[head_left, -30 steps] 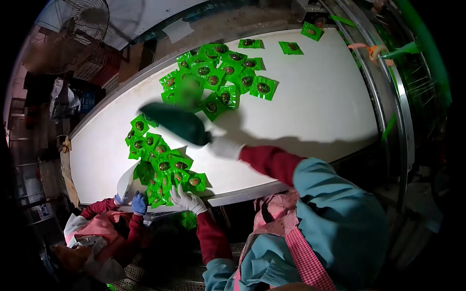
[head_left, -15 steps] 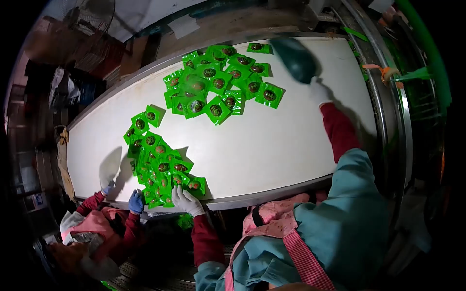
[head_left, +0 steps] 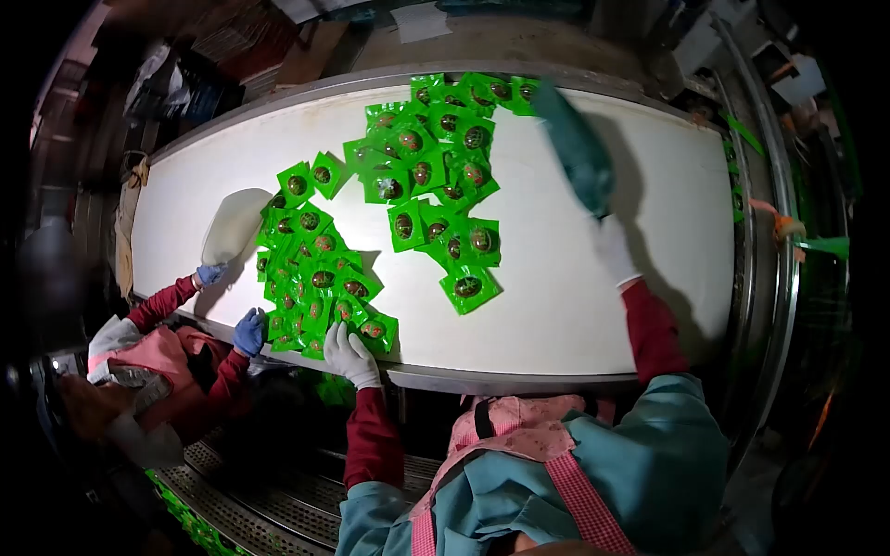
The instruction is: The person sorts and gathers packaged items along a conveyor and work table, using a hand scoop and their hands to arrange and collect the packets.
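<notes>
My right hand (head_left: 614, 252), in a white glove, is closed round the handle end of a dark green scoop (head_left: 577, 153), blurred by motion. The scoop's far tip meets the edge of the far group of shiny green packets (head_left: 420, 173), each with a dark oval item printed or showing on it. My left hand (head_left: 350, 356), also white-gloved, rests with fingers stretched out against the near pile of green packets (head_left: 322, 279) by the front edge. A few packets (head_left: 467, 284) lie spread between the far group and the front edge.
A co-worker at left has a blue-gloved hand (head_left: 211, 274) on a pale scoop (head_left: 232, 227) beside the near pile; the other blue-gloved hand (head_left: 248, 332) is at the pile's edge. A metal rim (head_left: 519, 382) borders the white table (head_left: 593, 320). Metal rails (head_left: 781, 195) run along the right.
Several packets from the far group now lie nearer to me. My right hand and scoop have come slightly nearer. The co-worker's pale scoop has moved up against the near pile. The view has shifted.
</notes>
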Available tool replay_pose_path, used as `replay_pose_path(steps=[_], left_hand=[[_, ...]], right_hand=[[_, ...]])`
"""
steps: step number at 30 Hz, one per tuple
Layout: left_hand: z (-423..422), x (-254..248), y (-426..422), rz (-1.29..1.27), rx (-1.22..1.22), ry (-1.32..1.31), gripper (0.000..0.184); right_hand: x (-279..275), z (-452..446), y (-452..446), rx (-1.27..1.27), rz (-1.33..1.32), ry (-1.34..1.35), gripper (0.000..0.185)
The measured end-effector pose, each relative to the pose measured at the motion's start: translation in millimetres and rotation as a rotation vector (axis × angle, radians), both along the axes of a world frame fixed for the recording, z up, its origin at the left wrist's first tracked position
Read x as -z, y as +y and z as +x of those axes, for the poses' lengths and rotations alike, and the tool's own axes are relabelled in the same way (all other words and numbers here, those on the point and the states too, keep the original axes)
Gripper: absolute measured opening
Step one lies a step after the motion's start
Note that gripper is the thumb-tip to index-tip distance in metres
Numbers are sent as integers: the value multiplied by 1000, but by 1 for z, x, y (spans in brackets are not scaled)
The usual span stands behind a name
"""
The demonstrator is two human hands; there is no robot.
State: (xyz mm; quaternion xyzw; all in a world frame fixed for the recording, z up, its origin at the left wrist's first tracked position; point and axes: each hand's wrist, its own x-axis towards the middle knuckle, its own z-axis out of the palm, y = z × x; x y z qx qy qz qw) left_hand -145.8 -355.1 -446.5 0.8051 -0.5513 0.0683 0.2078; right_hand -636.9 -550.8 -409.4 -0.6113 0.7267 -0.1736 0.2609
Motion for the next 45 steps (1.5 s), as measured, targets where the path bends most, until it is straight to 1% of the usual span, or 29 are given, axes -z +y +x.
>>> replay_pose_path(steps=[1,2,3,4,5,7,10,12,13,15,17,19,20,21,23,25,26,28,29,30,31,33,37,39,40,41,42,44,45], left_hand=[[0,-1,0,11,-1,-8,33],[0,-3,-2,11,-24,-6,33],[-2,-4,-4,19,-11,1,33],[-1,-6,-4,31,3,5,33],[-2,-8,-6,33,-19,7,33],[-1,-11,-7,24,9,40,33],[0,-7,-6,29,-21,42,32],[-1,-8,-5,28,-18,64,33],[0,-10,-4,36,-37,65,33],[0,-10,-3,29,-18,64,33],[1,-10,-2,22,-26,96,33],[0,-9,-6,-6,-23,112,33],[-3,-7,-5,-1,-31,117,35],[-1,-8,-5,-7,-29,124,37],[0,-4,-3,-13,-32,120,44],[0,-9,-1,-27,-48,89,47],[-3,-8,-1,-37,-46,60,51],[0,-6,-1,-65,-57,59,54],[1,-5,1,-76,-58,64,57],[2,-6,2,-81,-59,82,57],[5,-6,2,-85,-65,89,57],[7,-2,3,-108,-58,124,58],[7,1,2,-143,-36,164,54],[7,-1,2,-120,5,188,52],[8,0,0,-126,21,194,51],[9,2,0,-126,36,204,50],[8,1,1,-159,37,195,48],[11,2,3,-172,40,219,47],[10,4,4,-188,40,229,48]], right_hand=[[6,-23,-13,48,-58,85,34],[0,-44,-37,6,-65,112,34],[3,-64,-64,-80,-41,187,38],[3,-69,-87,-81,4,165,45],[14,-74,-113,-124,-120,15,50],[-14,-41,-160,-2,300,-91,50],[1,17,-218,-276,104,42,50],[1,61,-244,-377,191,33,51],[-10,88,-249,-393,330,-9,51],[11,121,-259,-472,353,-55,51],[3,156,-245,-561,451,-69,51],[-4,182,-223,-600,493,-145,51],[2,190,-213,-689,449,-51,55],[13,198,-200,-705,460,-44,55],[35,212,-172,-858,289,-101,60],[9,234,-131,-941,333,110,59],[-6,237,-102,-921,234,53,57],[-7,240,-66,-971,172,212,53],[-15,240,-44,-1034,118,326,42],[10,228,-28,-1078,-20,377,32],[4,224,-9,-1093,-71,453,30],[-14,213,27,-1133,-69,587,38],[-21,179,75,-1120,-173,608,45],[-14,162,74,-1084,-200,607,47],[-9,157,64,-1068,-272,630,47],[0,154,49,-1046,-369,537,45],[-13,172,41,-967,-280,651,42],[-12,209,9,-730,-228,477,33],[-1,219,-7,-671,-277,423,31]])
